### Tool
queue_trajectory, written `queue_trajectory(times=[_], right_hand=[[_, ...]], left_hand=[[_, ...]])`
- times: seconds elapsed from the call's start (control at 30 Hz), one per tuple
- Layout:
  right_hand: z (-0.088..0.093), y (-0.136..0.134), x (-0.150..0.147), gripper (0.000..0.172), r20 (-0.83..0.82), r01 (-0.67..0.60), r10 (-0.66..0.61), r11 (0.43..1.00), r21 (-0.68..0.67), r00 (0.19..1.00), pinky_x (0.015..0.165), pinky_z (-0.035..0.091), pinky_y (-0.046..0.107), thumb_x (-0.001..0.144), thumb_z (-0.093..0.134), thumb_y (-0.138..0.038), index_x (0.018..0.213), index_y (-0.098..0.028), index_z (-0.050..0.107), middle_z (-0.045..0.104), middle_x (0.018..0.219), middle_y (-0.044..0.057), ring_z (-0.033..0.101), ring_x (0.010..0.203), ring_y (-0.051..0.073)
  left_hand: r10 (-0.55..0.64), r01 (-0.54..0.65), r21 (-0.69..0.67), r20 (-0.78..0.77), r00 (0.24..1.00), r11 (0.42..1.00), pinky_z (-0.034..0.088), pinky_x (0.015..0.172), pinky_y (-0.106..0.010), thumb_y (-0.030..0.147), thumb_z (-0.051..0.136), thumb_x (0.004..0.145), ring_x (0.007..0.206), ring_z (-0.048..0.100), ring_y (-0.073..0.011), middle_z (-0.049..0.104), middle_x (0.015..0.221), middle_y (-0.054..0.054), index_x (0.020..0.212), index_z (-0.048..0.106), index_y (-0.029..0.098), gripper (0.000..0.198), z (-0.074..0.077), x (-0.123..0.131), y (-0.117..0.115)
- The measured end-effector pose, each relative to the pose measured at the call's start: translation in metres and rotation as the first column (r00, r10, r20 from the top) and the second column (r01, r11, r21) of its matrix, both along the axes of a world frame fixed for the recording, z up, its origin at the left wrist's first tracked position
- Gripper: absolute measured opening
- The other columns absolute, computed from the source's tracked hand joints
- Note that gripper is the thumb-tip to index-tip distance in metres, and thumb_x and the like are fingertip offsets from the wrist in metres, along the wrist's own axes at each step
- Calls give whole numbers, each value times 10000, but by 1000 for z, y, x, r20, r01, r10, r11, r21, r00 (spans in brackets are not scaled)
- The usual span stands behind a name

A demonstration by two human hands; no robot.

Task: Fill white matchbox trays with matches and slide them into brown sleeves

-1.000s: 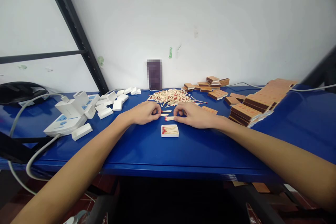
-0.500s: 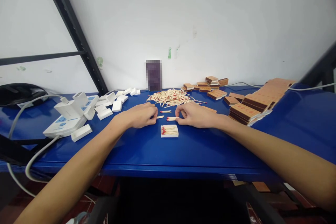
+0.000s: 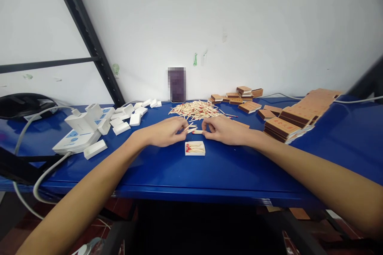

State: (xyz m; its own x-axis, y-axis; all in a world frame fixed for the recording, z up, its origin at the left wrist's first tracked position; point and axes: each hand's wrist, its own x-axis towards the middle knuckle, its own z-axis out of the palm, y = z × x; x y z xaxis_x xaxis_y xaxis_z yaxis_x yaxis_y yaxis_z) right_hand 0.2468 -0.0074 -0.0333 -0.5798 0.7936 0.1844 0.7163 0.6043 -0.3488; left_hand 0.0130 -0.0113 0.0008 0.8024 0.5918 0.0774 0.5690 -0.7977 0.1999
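Observation:
Between thumb and fingers, my left hand (image 3: 172,131) pinches a few matches (image 3: 190,128), their pale sticks poking out to the right. Facing it, my right hand (image 3: 220,129) is closed on a small bunch of red-tipped matches (image 3: 197,132), heads pointing left. The two bunches nearly meet; whether they touch I cannot tell. Just in front of the hands lies a white matchbox tray (image 3: 195,153) with several matches in it, red heads toward the left. A loose heap of matches (image 3: 196,108) spreads behind both hands.
White trays (image 3: 135,119) and a power strip (image 3: 78,141) with chargers are at left. Brown matchbox sleeves (image 3: 283,126) are stacked at right, with more boxes (image 3: 243,91) by the wall. A dark pixelated panel (image 3: 177,84) leans there. The blue table's front edge (image 3: 191,191) is near me.
My left hand has moved right, toward my right hand, and its matches now tilt upward. The lone match lying between the hands is no longer plainly seen. The view has shifted slightly.

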Motion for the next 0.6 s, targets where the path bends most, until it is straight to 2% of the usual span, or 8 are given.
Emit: queue_trajectory(times=[0.1,0.3,0.5,0.6], right_hand=[[-1,1,0,102,-9,3,-3,1000,-4,1000,570,293,258,819,549,-263,849,-179,599,599,708,9,476,594,133],[1,-1,-1,93,-7,16,-16,1000,-23,1000,577,296,253,814,550,-247,827,-173,604,585,684,3,467,583,126],[3,-2,-2,106,-12,27,-27,999,-20,1000,573,300,253,810,561,-259,838,-167,604,588,697,8,469,593,125],[4,-1,0,123,-24,24,-26,997,-72,999,565,315,254,807,571,-280,829,-165,611,587,676,3,473,580,122]], left_hand=[[-56,60,-98,49,997,993,344,617,-268,269,420,915,617,407,-125,490,712,-4,756,474,176,192,3,10,-12],[-114,116,-234,23,993,965,349,572,-243,236,499,850,601,434,-109,517,725,5,797,543,161,101,2,15,-20],[-92,97,-128,49,995,987,357,583,-246,251,587,774,595,465,-102,553,692,17,741,590,159,98,6,10,-21],[-93,98,-97,57,994,990,367,590,-251,241,600,753,607,494,-110,589,698,6,719,601,156,91,8,9,-22]])
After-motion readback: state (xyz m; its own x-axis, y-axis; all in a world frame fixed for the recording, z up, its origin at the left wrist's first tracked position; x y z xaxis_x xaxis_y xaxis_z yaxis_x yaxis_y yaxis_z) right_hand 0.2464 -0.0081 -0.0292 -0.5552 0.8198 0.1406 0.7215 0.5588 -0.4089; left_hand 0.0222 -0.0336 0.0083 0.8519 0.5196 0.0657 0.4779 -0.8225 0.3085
